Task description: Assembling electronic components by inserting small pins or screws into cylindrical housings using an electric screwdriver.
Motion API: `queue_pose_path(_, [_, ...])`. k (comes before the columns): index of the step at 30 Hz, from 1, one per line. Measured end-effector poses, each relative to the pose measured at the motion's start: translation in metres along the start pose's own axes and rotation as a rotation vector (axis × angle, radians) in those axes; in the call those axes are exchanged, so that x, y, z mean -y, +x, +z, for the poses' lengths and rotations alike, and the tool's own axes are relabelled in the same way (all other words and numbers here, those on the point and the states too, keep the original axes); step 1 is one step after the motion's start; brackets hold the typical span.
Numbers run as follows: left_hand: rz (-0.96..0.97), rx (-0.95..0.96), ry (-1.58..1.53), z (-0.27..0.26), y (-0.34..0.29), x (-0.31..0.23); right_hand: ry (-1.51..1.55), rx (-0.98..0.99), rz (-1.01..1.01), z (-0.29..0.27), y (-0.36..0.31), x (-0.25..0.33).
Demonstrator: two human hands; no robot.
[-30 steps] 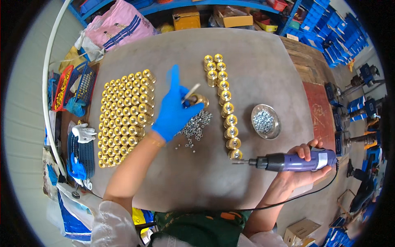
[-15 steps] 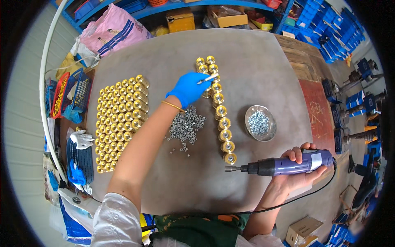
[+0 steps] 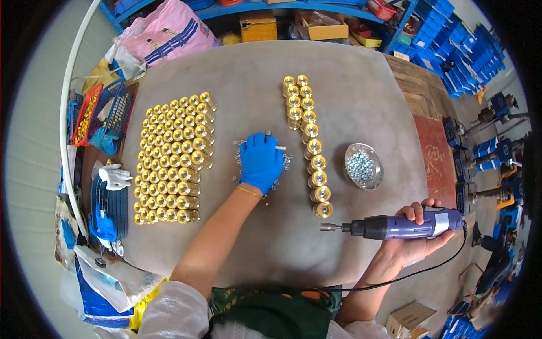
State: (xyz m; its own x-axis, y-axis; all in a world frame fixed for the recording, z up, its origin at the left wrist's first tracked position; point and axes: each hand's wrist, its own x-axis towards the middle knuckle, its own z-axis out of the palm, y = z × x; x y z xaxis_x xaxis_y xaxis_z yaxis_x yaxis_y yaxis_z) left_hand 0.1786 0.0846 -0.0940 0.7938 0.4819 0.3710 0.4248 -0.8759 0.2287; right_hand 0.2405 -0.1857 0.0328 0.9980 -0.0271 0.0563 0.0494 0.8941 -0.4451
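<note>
1. While the hands work well apart, the bare right hand (image 3: pixel 415 244) is wrapped round the purple driver (image 3: pixel 395 227), palm underneath and fingers over the top, likely to bear its weight.
2. Held this way, the driver lies roughly level above the near right of the table (image 3: pixel 248 68), its bit (image 3: pixel 331 227) pointing left, just short of the nearest cup in the line (image 3: pixel 319 164).
3. Gloved in blue, the left hand (image 3: pixel 261 164) reaches over the loose nuts (image 3: pixel 287 163), back upward, and hides most of them.
4. From its right side juts a pale rod (image 3: pixel 280 148), perhaps tucked there to stay handy; the fingertips are hidden, so I cannot tell how tightly they close.
5. Packed in rows, the block of brass cups (image 3: pixel 186 147) stands left of the nuts, probably to save room.
6. Spaced in single file except for its doubled far end, the line probably gives each cup easier access.
7. Beyond it, a metal dish (image 3: pixel 375 180) keeps shiny small parts (image 3: pixel 360 165) from scattering.
</note>
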Motion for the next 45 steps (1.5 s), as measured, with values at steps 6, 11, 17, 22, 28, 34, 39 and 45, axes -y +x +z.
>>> queue_pose_path(6, [0.087,-0.006,-0.063,-0.030,-0.032,0.036,-0.005,0.003,0.040,0.004,-0.006,-0.007])
queue_pose_path(11, [0.090,-0.052,-0.073,-0.039,-0.039,0.041,0.018,0.083,0.079,-0.005,-0.006,-0.006])
queue_pose_path(17, [0.138,-0.075,-0.207,-0.012,-0.009,-0.021,-0.037,0.035,0.063,0.006,-0.013,-0.003])
queue_pose_path(22, [0.157,-0.056,-0.106,0.000,-0.018,-0.007,-0.007,0.131,0.066,0.000,-0.009,0.005])
queue_pose_path(28, [0.145,0.039,-0.112,-0.033,-0.056,0.032,-0.032,0.032,0.092,0.006,-0.013,-0.008])
queue_pose_path(34, [0.148,-0.004,-0.140,-0.048,-0.060,0.044,0.028,0.092,0.144,-0.005,-0.012,-0.012])
queue_pose_path(39, [0.036,-0.106,-0.269,-0.028,-0.013,0.030,0.003,0.064,0.140,-0.004,-0.011,-0.011])
queue_pose_path(45, [-0.002,0.010,-0.121,-0.008,0.012,0.018,-0.044,0.001,0.102,0.003,-0.014,-0.009])
